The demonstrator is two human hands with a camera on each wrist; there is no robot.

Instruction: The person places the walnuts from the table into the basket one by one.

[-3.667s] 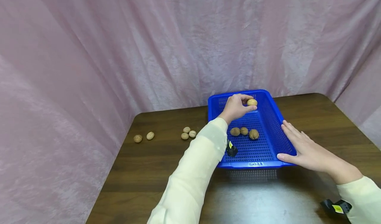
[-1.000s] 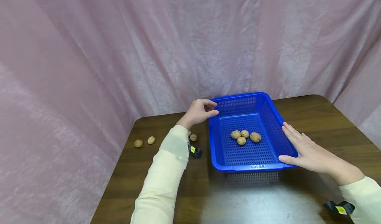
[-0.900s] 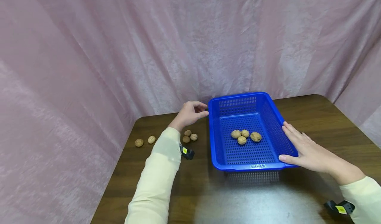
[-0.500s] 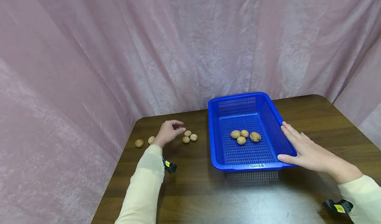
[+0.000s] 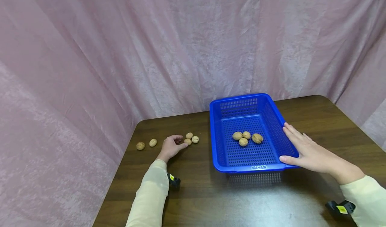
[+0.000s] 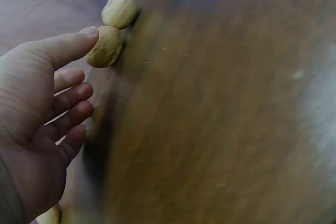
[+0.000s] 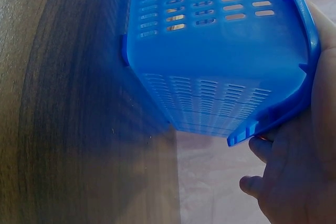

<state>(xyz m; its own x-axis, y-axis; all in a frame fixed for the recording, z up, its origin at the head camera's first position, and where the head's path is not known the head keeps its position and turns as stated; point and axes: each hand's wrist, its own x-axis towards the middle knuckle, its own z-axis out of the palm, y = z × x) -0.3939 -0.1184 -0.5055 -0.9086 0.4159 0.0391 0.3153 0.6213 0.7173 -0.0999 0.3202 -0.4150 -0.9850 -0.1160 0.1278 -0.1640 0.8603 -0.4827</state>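
My left hand (image 5: 170,148) is at a small cluster of walnuts on the table, with its thumb tip right at the nearest walnut (image 5: 188,142). In the left wrist view the thumb overlaps that walnut's edge, and the fingers are loosely bent and apart. Two more walnuts touch or nearly touch it, one behind (image 5: 189,135) and one to its right (image 5: 195,139). My right hand (image 5: 313,155) rests against the near right corner of a blue plastic basket (image 5: 247,169), fingers along the side rim, thumb at the front rim. Several walnuts (image 5: 243,142) lie together inside the basket.
Two other walnuts, a darker one (image 5: 140,146) and a paler one (image 5: 153,142), lie on the left of the brown wooden table (image 5: 193,193). A pink curtain (image 5: 193,52) hangs behind the table's far edge.
A walnut held by the left hand earlier now lies in the basket with the others. The left hand has moved left and down to the table cluster. The right hand has stayed at the basket.
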